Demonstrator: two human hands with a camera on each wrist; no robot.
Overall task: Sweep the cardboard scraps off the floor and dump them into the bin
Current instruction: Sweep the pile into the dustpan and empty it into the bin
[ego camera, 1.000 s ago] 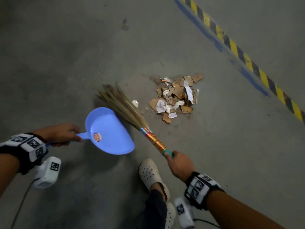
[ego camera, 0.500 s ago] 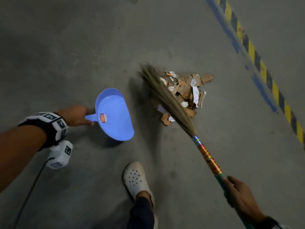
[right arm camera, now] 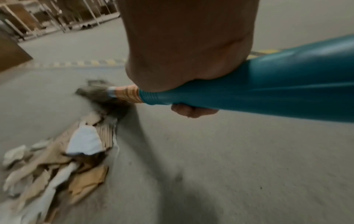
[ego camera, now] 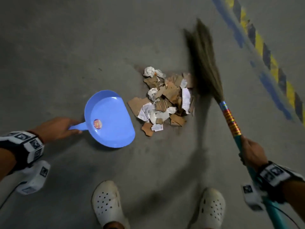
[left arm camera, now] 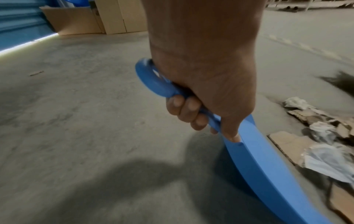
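On the concrete floor (ego camera: 66, 47) the cardboard scraps (ego camera: 166, 100) lie gathered in one heap, none yet in the blue dustpan (ego camera: 109, 119), whose open edge sits just beside them. The left hand (ego camera: 56, 128) is curled round the pan's handle; the right hand (ego camera: 252, 152) is wrapped round the broom (ego camera: 229, 119), its blurred bristles apparently at the heap's far side. Sweeping in and dumping remain; no bin is in view.

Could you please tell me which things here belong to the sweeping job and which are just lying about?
Job:
scrap pile
broom, in right hand
blue dustpan, in left hand

Lying about:
cardboard boxes
striped floor tape
racking
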